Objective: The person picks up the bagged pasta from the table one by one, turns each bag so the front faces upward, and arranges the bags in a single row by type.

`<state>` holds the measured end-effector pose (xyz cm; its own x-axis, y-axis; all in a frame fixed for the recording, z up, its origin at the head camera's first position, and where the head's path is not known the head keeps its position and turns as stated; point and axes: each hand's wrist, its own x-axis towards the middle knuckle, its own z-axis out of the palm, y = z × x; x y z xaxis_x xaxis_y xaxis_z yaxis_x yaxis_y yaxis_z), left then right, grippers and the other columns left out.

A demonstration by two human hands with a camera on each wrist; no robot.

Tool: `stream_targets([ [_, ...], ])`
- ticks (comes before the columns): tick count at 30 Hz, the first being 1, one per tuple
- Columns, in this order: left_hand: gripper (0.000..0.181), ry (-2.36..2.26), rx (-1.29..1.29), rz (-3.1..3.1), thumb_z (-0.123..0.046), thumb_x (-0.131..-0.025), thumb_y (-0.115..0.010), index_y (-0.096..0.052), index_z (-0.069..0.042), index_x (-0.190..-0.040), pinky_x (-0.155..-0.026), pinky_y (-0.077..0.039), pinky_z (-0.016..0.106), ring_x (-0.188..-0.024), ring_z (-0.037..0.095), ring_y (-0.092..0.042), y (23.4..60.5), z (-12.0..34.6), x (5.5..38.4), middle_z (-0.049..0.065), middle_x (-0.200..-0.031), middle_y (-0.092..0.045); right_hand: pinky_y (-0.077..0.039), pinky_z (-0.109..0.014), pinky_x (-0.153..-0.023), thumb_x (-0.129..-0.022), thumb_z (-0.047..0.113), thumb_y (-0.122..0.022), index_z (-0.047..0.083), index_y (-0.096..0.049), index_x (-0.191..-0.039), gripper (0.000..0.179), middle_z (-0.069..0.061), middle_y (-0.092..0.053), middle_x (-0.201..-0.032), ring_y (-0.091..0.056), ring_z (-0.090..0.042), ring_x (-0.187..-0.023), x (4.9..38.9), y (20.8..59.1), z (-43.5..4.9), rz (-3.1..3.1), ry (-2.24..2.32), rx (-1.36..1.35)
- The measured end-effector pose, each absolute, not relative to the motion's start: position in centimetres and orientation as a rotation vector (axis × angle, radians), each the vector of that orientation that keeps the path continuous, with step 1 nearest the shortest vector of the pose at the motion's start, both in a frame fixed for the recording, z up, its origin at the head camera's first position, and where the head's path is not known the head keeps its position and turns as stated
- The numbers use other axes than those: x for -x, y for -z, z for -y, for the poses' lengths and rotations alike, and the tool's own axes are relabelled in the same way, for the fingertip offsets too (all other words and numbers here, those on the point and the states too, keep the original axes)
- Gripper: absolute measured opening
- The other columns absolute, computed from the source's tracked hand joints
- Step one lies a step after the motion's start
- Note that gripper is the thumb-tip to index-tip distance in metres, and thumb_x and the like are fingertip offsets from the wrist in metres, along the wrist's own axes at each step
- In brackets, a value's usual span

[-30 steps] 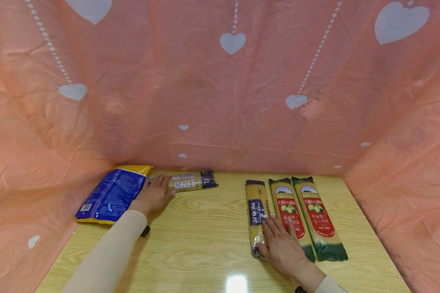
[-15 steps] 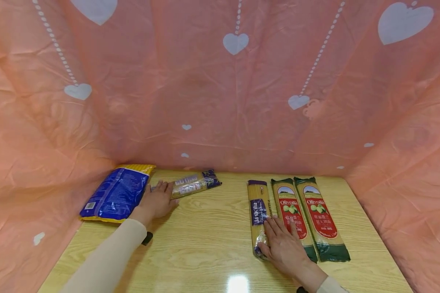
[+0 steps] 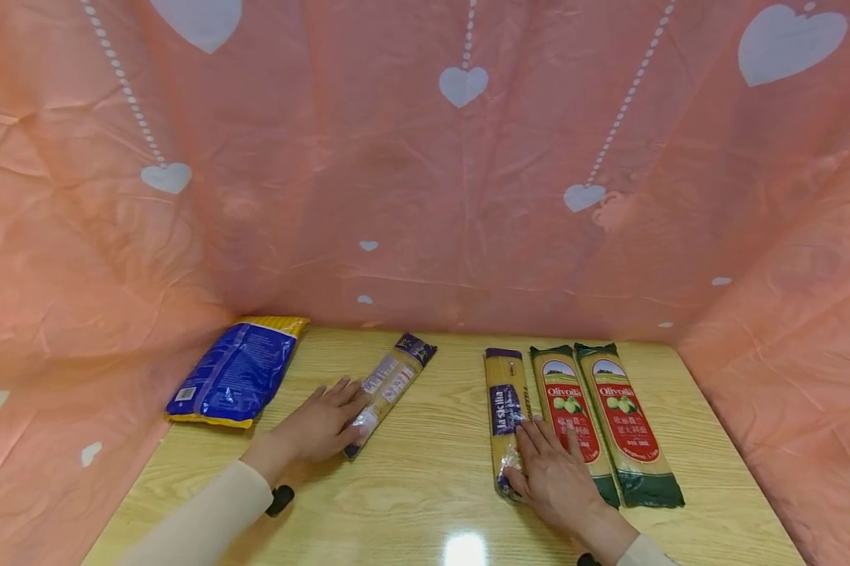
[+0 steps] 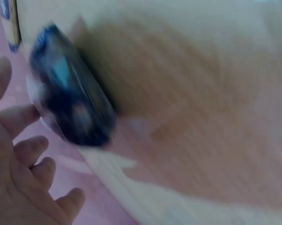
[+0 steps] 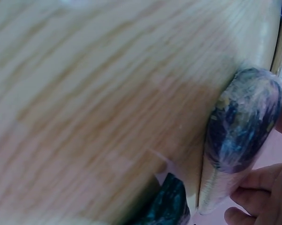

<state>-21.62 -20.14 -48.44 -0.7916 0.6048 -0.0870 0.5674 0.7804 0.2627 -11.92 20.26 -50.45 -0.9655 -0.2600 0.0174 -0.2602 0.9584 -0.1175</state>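
Observation:
My left hand (image 3: 318, 424) touches a clear spaghetti pack (image 3: 391, 387) with purple ends, its fingers and thumb over the near part. That pack lies slanted on the table; in the left wrist view its dark blue end (image 4: 75, 93) is blurred beside the relaxed fingers (image 4: 19, 119). On the right, my right hand (image 3: 555, 475) rests its extended fingers on the lower part of a "la sicilia" spaghetti pack (image 3: 504, 373). The pack's crinkled purple end (image 5: 241, 122) shows near the thumb in the right wrist view. The hand partly covers the neighbouring Olivoila spaghetti pack (image 3: 564, 385).
A second Olivoila pack (image 3: 623, 409) lies at the far right of the row. At the back left sits a large blue and yellow bag (image 3: 237, 373). Pink heart-print sheeting (image 3: 425, 196) walls the back and sides of the wooden table (image 3: 403, 511).
The left hand has moved right and nearer, and the spaghetti pack under it has turned from lying along the back to a slant, away from the blue bag. The right hand stays put.

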Motion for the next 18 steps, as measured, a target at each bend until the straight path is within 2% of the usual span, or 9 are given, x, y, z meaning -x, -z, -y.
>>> stream_targets([
  [7,0.054,-0.37,-1.063,-2.71,-0.041,-0.114,-0.044,-0.043,-0.019,-0.163,-0.126,-0.021,0.067,-0.162,0.038,-0.02,49.1,18.3,20.1,0.016,-0.172,-0.029,-0.018,-0.075,-0.122,-0.107,0.048,-0.057,-0.001,-0.055,-0.151,0.066,-0.019,-0.048,-0.162,-0.038,-0.041,-0.154,11.8,50.1,-20.2,3.096,-0.197,-0.422],
  [12,0.056,-0.344,-1.119,-2.691,-0.048,-0.113,-0.045,-0.041,-0.027,-0.164,-0.128,-0.019,0.064,-0.163,0.034,-0.016,49.6,16.7,19.8,0.012,-0.174,-0.025,-0.018,-0.075,-0.121,-0.107,0.047,-0.057,-0.001,-0.055,-0.151,0.065,-0.018,-0.048,-0.162,-0.037,-0.041,-0.155,11.9,49.9,-20.1,3.101,-0.202,-0.423],
  [15,0.061,-0.358,-1.113,-2.687,-0.053,-0.109,-0.049,-0.04,-0.027,-0.165,-0.129,-0.017,0.062,-0.164,0.034,-0.015,49.8,15.6,19.8,0.013,-0.175,-0.023,-0.017,-0.075,-0.122,-0.107,0.048,-0.057,0.0,-0.055,-0.151,0.065,-0.018,-0.048,-0.162,-0.037,-0.041,-0.155,11.9,49.9,-20.1,3.107,-0.202,-0.419],
  [18,0.073,-0.353,-1.078,-2.701,-0.058,-0.107,-0.05,-0.034,-0.021,-0.167,-0.13,-0.015,0.06,-0.164,0.032,-0.015,50.1,14.7,19.6,0.011,-0.175,-0.023,-0.017,-0.075,-0.122,-0.107,0.048,-0.057,0.0,-0.055,-0.151,0.065,-0.018,-0.048,-0.162,-0.037,-0.04,-0.155,11.9,49.9,-20.1,3.105,-0.208,-0.42],
])
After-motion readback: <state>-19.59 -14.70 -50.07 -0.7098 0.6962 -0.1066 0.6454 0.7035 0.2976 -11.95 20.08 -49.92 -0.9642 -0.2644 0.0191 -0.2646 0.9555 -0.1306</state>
